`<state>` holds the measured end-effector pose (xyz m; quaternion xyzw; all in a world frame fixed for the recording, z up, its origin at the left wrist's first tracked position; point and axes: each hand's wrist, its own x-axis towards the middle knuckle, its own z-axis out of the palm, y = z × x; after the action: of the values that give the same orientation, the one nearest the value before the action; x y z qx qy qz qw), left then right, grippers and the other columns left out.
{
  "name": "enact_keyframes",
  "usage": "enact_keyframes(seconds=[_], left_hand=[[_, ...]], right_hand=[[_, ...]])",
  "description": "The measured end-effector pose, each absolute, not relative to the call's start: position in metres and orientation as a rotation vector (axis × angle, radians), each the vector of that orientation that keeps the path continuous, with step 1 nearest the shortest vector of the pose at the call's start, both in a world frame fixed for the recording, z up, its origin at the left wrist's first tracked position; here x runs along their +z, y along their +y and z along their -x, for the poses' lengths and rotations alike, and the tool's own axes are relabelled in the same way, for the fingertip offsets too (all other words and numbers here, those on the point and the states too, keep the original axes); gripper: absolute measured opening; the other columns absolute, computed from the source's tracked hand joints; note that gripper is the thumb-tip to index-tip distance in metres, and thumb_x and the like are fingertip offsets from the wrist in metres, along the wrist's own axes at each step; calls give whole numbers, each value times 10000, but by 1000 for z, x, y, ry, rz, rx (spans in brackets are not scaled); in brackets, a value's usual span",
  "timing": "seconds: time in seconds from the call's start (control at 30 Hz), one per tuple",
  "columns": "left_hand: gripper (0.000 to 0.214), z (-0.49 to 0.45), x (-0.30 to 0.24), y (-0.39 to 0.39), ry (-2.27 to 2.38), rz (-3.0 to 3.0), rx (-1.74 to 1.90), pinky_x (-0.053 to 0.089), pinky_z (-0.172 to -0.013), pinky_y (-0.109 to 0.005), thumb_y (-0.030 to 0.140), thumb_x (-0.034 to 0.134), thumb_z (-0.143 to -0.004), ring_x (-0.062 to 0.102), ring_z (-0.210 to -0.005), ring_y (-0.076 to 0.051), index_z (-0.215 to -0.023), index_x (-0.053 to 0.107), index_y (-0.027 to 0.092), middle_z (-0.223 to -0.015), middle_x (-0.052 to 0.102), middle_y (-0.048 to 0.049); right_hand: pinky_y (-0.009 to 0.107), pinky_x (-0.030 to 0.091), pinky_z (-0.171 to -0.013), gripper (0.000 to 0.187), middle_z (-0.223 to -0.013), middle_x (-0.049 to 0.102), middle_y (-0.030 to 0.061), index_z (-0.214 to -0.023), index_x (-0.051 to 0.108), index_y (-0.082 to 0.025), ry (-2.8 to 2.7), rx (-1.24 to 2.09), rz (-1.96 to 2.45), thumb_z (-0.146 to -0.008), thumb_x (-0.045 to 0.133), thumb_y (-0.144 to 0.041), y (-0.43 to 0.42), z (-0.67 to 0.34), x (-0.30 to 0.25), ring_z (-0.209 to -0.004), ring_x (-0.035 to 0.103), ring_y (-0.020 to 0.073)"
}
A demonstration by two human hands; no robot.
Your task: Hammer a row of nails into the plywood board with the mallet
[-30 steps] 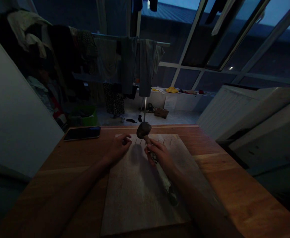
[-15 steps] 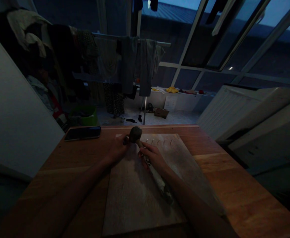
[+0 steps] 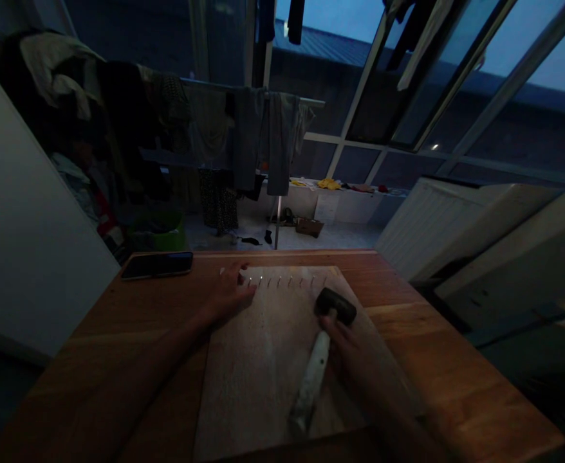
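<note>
A pale wooden board (image 3: 263, 360) lies on the wooden table (image 3: 166, 302), with a row of several nails (image 3: 282, 281) standing along its far edge. My left hand (image 3: 230, 294) rests on the board's far left corner, fingers stretched out beside the leftmost nail. A hammer (image 3: 317, 360) with a dark head and a pale handle lies on the board's right half, handle pointing toward me. My right hand (image 3: 344, 339) lies beside it, fingertips touching the handle just below the head. In the dim light I cannot tell whether they grip it.
A dark phone (image 3: 157, 264) lies on the table's far left corner. Beyond the table stand a clothes rack with hanging laundry (image 3: 244, 135), a green basket (image 3: 164, 235) and large windows. A white wall is at the left, white panels at the right.
The hammer, raised over the nails at the left a moment ago, has come down to the right and now lies on the board. My left hand has stayed by the leftmost nails.
</note>
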<state>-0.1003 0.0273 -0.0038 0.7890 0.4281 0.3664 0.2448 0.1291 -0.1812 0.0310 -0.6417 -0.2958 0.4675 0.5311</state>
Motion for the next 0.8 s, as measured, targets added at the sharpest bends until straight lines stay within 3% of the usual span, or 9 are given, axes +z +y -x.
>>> enact_keyframes(seconds=[0.1, 0.2, 0.27, 0.33, 0.43, 0.5, 0.6, 0.7, 0.8], left_hand=[[410, 105, 5, 24, 1231, -2191, 1006, 562, -882, -421, 401, 716, -851, 635, -935, -240, -1203, 654, 201, -1151, 618, -90], [480, 132, 23, 19, 1135, -2353, 773, 524, -1037, -486, 513, 674, -902, 619, -1154, -306, -1280, 647, 217, -1269, 600, -118], [751, 162, 36, 17, 942, -2493, 474, 419, -1174, -525, 619, 743, -830, 504, -1380, -361, -1457, 556, 251, -1500, 499, -145], [1123, 193, 43, 13, 816, -2569, 205, 301, -1241, -584, 709, 857, -648, 261, -1554, -448, -1585, 425, 263, -1693, 276, -178], [1308, 223, 43, 6, 809, -2578, -9, 221, -1247, -659, 747, 869, -591, 73, -1596, -498, -1663, 277, 286, -1755, 96, -190], [1322, 226, 36, 2, 842, -2549, -21, 220, -1246, -667, 730, 871, -602, 76, -1596, -498, -1675, 238, 287, -1757, 79, -195], [1340, 209, 20, -2, 824, -2521, 59, 238, -1243, -668, 692, 911, -563, 140, -1589, -492, -1668, 264, 298, -1750, 121, -199], [1348, 174, 3, -5, 805, -2546, 173, 184, -1227, -736, 690, 938, -516, 182, -1572, -511, -1648, 320, 300, -1734, 173, -219], [1313, 125, -8, -17, 821, -2641, 272, 80, -1167, -847, 739, 923, -501, 189, -1552, -560, -1611, 400, 273, -1706, 235, -249]], right_hand=[[267, 474, -447, 646, -678, 671, -9, -1108, 660, -217, -767, 1197, 1598, -672, 819, -667, -190, -139, 29, -508, 618, 172], [308, 547, -521, 666, -847, 751, 56, -1225, 665, -206, -988, 996, 1700, -757, 752, -672, -206, -156, 33, -587, 668, 191], [352, 609, -668, 547, -978, 770, 91, -1229, 691, -225, -1137, 762, 1773, -878, 646, -643, -221, -169, 32, -783, 735, 239], [396, 625, -834, 458, -1125, 759, 109, -1253, 691, -249, -1265, 503, 1859, -972, 545, -581, -238, -183, 25, -1000, 737, 274], [461, 549, -1066, 398, -1362, 683, 102, -1328, 656, -298, -1571, 117, 1921, -1045, 427, -457, -259, -201, 3, -1278, 641, 282], [554, 477, -1134, 399, -1444, 635, 103, -1333, 656, -314, -1718, -40, 1927, -1039, 418, -441, -266, -212, -13, -1400, 544, 326], [666, 453, -1100, 482, -1481, 598, 160, -1402, 610, -266, -1684, -222, 2067, -1031, 408, -498, -267, -233, -30, -1450, 471, 406], [655, 482, -1066, 570, -1455, 604, 192, -1447, 570, -234, -1582, -326, 2253, -1028, 360, -559, -269, -267, -37, -1432, 496, 415], [639, 525, -1008, 641, -1410, 635, 206, -1427, 588, -224, -1472, -334, 2377, -999, 329, -626, -277, -313, -36, -1300, 616, 420]])
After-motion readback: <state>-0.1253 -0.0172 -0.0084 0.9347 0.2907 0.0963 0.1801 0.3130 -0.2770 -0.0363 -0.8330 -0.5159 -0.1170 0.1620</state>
